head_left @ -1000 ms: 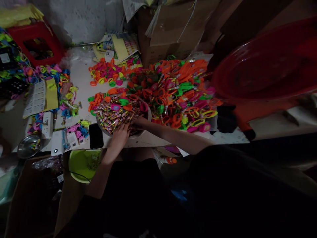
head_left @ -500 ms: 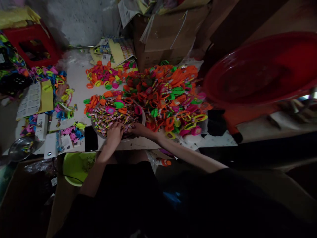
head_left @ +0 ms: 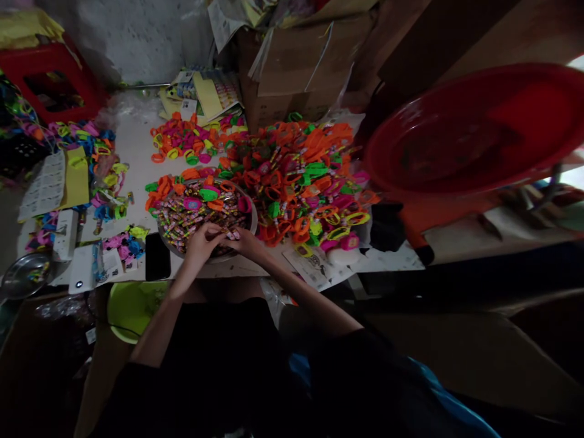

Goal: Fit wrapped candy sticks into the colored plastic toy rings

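Head view: both hands meet over the bowl of small sticks

Head camera shows the left hand [head_left: 199, 241] and the right hand [head_left: 244, 242] together at the near rim of the round bowl [head_left: 252, 213], which sits on the white table [head_left: 137, 143] just left of the big heap of bright plastic rings [head_left: 305, 176].

A second ago the right hand lay flatter on the bowl's near right edge and the left hand rested lower on the rim. Now the two have drawn toward each other until their fingertips nearly touch above the pile of small sticks [head_left: 187, 213]. I judge that a stick or two has been picked out and is being handled between the hands. The view itself has also drifted, so the bowl sits further left in the picture.

Both hands are curled, fingers bent inward. Something small and pale shows at the fingertips between them, but it is too small and dim to say which hand holds it, or how tightly.

The sticks are short and thin, each with one clear long axis. In the bowl they lie flat in a jumble, many running roughly left to right across the picture, others slanted. Which way the one between the fingers points cannot be made out.

A dark phone [head_left: 157, 257] lies just left of the bowl, and a large red basin [head_left: 479, 128] stands tilted at the right.
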The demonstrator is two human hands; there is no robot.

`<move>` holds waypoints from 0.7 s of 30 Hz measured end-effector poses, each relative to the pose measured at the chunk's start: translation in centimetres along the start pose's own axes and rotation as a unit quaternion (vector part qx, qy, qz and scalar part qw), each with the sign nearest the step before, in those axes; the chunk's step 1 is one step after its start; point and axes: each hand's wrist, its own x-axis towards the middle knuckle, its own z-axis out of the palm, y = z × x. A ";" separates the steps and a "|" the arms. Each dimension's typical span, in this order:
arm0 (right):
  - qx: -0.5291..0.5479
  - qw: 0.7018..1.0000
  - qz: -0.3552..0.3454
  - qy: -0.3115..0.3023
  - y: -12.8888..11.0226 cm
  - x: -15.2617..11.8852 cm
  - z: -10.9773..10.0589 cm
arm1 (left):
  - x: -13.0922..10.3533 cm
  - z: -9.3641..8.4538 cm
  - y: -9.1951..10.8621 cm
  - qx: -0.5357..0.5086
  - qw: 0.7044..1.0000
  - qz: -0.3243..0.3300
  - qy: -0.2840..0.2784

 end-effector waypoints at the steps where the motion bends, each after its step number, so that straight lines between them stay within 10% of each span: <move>1: 0.006 1.000 -0.005 0.008 0.3 0.1 -0.3 | 0.1 0.1 0.4 0.012 1.000 0.005 -0.005; 11: 0.027 0.960 0.004 0.279 3.7 1.9 -3.9 | 0.3 3.2 2.1 0.356 0.933 -0.047 -0.031; 21: 0.024 0.932 -0.015 0.362 4.5 2.8 -0.7 | 1.3 4.4 2.9 0.438 0.894 -0.068 -0.065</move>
